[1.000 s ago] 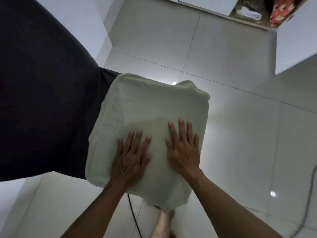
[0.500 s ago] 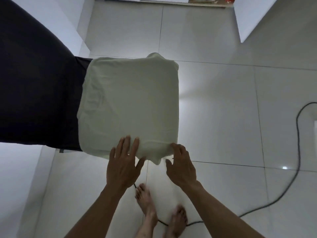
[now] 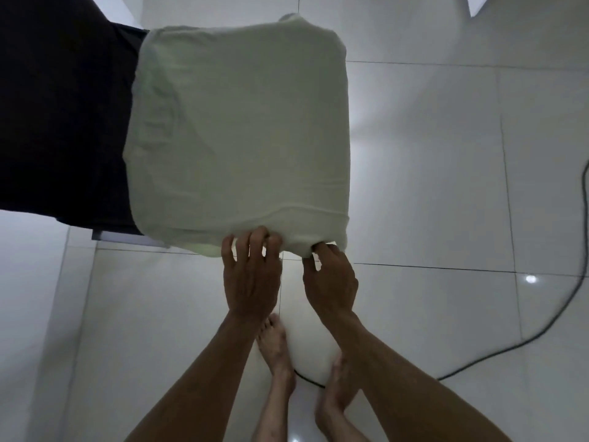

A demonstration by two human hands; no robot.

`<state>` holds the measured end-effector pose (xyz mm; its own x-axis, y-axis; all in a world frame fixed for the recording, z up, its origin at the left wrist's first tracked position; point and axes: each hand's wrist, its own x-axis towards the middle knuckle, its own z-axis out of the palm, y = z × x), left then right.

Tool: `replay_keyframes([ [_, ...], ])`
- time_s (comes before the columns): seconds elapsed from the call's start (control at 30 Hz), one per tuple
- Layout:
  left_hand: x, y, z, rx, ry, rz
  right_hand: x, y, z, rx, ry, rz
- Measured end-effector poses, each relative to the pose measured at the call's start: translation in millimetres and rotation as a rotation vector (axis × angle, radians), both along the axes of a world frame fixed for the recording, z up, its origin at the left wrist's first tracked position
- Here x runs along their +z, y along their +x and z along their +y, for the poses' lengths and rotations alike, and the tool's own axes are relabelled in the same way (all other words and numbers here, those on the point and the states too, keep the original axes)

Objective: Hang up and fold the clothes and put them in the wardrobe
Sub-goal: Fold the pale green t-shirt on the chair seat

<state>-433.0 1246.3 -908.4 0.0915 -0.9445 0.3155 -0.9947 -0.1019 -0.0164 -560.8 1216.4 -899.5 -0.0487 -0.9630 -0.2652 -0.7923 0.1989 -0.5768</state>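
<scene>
Hands [image 3: 288, 277] pinching folded cloth [image 3: 239, 135] edge; dark surface [image 3: 60, 106], white tiled floor [image 3: 446, 186].

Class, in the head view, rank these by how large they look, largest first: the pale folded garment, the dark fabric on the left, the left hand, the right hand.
1. Dark fabric, though the frame cuts it off.
2. Pale folded garment.
3. Left hand and right hand: alike, so unranked.

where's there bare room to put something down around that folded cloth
The glossy white tiled floor is bare right of the pale green folded cloth, up to the black cable. More bare tile lies lower left, below the dark fabric surface. Crowded: the cloth's near edge, gripped by left hand and right hand.
</scene>
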Motion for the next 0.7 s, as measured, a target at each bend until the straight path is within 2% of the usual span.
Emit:
replay_keyframes([
  [0.23, 17, -19, 1, 0.006, 0.011, 0.032, 23, -22, 14, 0.128, -0.281, -0.052],
  [0.33, 22, -20, -8, 0.063, -0.018, -0.008, 25, -27, 16, 0.157, -0.26, -0.077],
  [0.47, 25, -20, -11, 0.028, -0.027, -0.019, 21, -24, 15, 0.134, -0.125, -0.081],
  [0.7, 25, -23, 6, -0.055, -0.049, 0.118, 9, -4, 3, 0.087, -0.247, -0.052],
])
